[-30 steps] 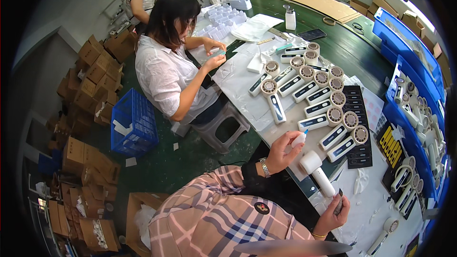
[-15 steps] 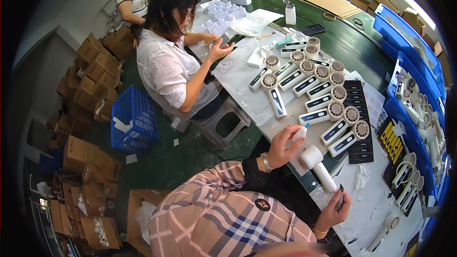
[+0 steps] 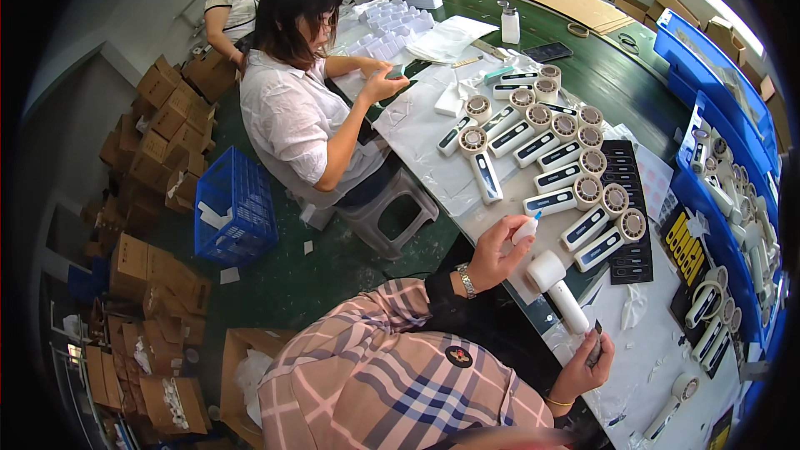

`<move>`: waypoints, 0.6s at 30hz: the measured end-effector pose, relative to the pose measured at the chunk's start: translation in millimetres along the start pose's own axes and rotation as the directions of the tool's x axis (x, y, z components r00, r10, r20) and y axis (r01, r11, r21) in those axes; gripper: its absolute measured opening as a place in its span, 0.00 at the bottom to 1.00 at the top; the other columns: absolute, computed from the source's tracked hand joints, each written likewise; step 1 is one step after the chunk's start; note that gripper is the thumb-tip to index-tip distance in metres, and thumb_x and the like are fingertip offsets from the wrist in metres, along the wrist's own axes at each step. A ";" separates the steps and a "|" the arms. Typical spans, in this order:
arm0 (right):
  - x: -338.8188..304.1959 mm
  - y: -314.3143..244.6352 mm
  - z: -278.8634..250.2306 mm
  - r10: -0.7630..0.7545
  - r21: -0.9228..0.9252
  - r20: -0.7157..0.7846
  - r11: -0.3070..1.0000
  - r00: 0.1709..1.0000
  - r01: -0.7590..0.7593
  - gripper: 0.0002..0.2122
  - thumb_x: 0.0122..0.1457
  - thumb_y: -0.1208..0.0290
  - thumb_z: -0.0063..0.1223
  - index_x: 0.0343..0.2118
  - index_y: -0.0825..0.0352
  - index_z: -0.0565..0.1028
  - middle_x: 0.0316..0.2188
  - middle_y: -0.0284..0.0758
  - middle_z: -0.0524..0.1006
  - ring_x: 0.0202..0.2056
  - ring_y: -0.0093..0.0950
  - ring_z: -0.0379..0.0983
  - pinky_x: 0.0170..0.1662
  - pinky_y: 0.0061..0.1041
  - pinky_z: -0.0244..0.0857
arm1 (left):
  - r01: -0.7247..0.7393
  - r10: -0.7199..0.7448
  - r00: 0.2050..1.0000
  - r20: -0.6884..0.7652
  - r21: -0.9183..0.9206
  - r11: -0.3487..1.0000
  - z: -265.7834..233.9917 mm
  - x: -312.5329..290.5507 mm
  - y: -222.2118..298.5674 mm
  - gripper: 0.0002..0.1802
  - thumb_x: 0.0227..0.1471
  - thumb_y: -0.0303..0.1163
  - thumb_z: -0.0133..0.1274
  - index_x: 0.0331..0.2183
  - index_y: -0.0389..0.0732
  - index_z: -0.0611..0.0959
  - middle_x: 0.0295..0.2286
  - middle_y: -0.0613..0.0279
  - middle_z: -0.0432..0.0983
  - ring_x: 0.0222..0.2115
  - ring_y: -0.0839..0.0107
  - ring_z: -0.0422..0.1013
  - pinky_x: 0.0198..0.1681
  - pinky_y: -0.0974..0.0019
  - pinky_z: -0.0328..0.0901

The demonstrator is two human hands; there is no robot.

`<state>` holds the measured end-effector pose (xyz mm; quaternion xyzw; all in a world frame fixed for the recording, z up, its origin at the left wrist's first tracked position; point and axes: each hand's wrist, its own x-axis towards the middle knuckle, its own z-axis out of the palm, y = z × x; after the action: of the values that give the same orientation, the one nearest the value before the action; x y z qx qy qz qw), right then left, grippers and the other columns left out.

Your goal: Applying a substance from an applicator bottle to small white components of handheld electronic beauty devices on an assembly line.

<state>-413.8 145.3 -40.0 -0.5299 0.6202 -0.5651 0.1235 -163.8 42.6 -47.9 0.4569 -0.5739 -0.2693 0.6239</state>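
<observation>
Near the tabletop (image 3: 467,200) edge, the left hand (image 3: 492,252) pinches a small white bottle (image 3: 526,229) above a white handheld fan (image 3: 560,287); the right hand (image 3: 583,365) pinches something small and dark, perhaps a tool. Dabbing seems in hand; next needs steady aim. Finished fans (image 3: 567,158) lie in rows under plastic sheeting; a co-worker (image 3: 300,108) sits beside cartons (image 3: 158,117).

The right hand (image 3: 586,364) closes around a small dark object (image 3: 595,343), too small to identify. Beyond that grip, a white handheld device (image 3: 671,407) lies blurred at the fisheye rim.
</observation>
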 end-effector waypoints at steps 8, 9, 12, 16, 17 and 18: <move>-0.3 0.9 -2.2 0.007 -0.008 -0.001 1.000 1.000 -0.007 0.06 0.65 0.76 0.61 0.41 0.74 0.78 0.34 0.35 0.79 0.33 0.22 0.73 0.40 0.22 0.71 | -0.005 0.005 1.000 0.010 0.009 1.000 1.9 -1.3 -2.2 0.17 0.61 0.28 0.60 0.50 0.36 0.77 0.38 0.57 0.79 0.36 0.69 0.77 0.40 0.68 0.72; -0.6 0.5 -1.8 0.010 -0.009 0.002 1.000 1.000 -0.010 0.06 0.65 0.76 0.61 0.41 0.74 0.78 0.34 0.35 0.79 0.33 0.22 0.73 0.40 0.22 0.71 | -0.003 0.003 1.000 0.010 0.006 1.000 1.6 -1.0 -2.6 0.17 0.61 0.28 0.60 0.50 0.36 0.77 0.38 0.57 0.79 0.36 0.69 0.77 0.41 0.68 0.72; 1.3 -0.2 0.8 0.003 -0.007 0.009 1.000 1.000 -0.003 0.07 0.65 0.77 0.61 0.41 0.74 0.78 0.34 0.35 0.79 0.34 0.22 0.73 0.40 0.23 0.71 | -0.012 0.012 1.000 0.001 0.014 1.000 0.9 0.4 -3.3 0.17 0.61 0.28 0.60 0.50 0.37 0.77 0.38 0.57 0.79 0.36 0.69 0.77 0.40 0.68 0.71; 1.8 -1.4 4.4 -0.011 -0.006 0.014 1.000 1.000 0.011 0.06 0.65 0.77 0.61 0.41 0.74 0.78 0.33 0.36 0.79 0.33 0.23 0.73 0.41 0.23 0.71 | -0.036 0.034 0.999 0.019 0.095 0.995 -4.1 2.0 -1.4 0.18 0.61 0.27 0.59 0.51 0.37 0.77 0.39 0.58 0.79 0.39 0.72 0.77 0.43 0.68 0.72; -0.2 -1.9 5.6 -0.001 -0.015 -0.005 1.000 1.000 0.001 0.06 0.64 0.78 0.61 0.40 0.74 0.77 0.33 0.37 0.79 0.33 0.25 0.73 0.41 0.24 0.70 | -0.049 0.045 0.998 0.038 0.131 0.990 -6.4 3.5 -0.5 0.18 0.61 0.26 0.59 0.52 0.36 0.77 0.40 0.58 0.80 0.40 0.73 0.77 0.44 0.69 0.72; 0.3 -1.3 5.9 0.006 -0.022 -0.027 1.000 1.000 -0.006 0.06 0.64 0.79 0.61 0.39 0.74 0.76 0.32 0.37 0.78 0.33 0.26 0.73 0.41 0.25 0.70 | -0.055 0.053 0.998 0.019 0.138 0.989 -6.1 3.9 0.7 0.18 0.61 0.26 0.59 0.52 0.36 0.77 0.40 0.58 0.80 0.40 0.73 0.77 0.44 0.69 0.72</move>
<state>-408.8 142.0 -40.8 -0.5218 0.6295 -0.5649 0.1110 -157.3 41.2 -45.0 0.4815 -0.6081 -0.2153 0.5933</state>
